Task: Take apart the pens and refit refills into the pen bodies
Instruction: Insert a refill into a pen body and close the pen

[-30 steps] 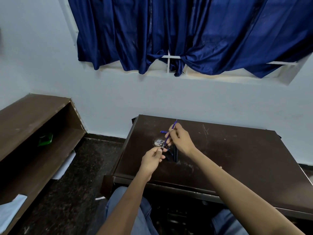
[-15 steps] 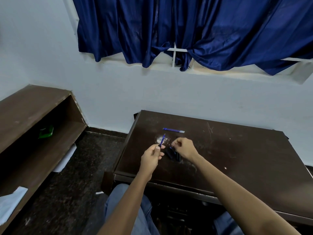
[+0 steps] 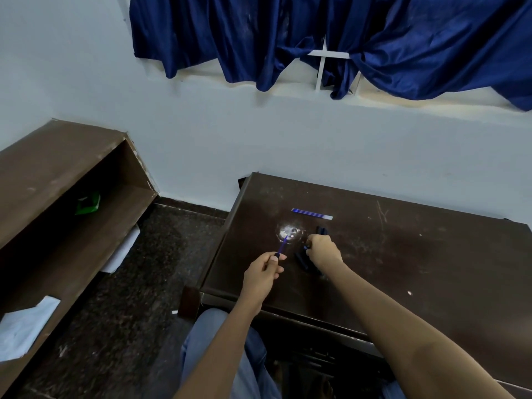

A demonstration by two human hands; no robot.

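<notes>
Your left hand (image 3: 262,272) has thumb and forefinger pinched together on the dark end of a pen (image 3: 277,254); the other fingers are curled into the palm. A blue refill (image 3: 283,244) sticks out of it, slanting up and away from you. The hand is held above the table (image 3: 403,254), near its left edge, wrist straight. Your right hand (image 3: 324,251) is just beside it, knuckles up, fingers curled down with the tips closed on the pen bodies (image 3: 301,260), a dark cluster lying on the table partly under the palm. Which one is pinched cannot be told. Spare refills (image 3: 312,213) lie side by side farther back, apart from both hands.
</notes>
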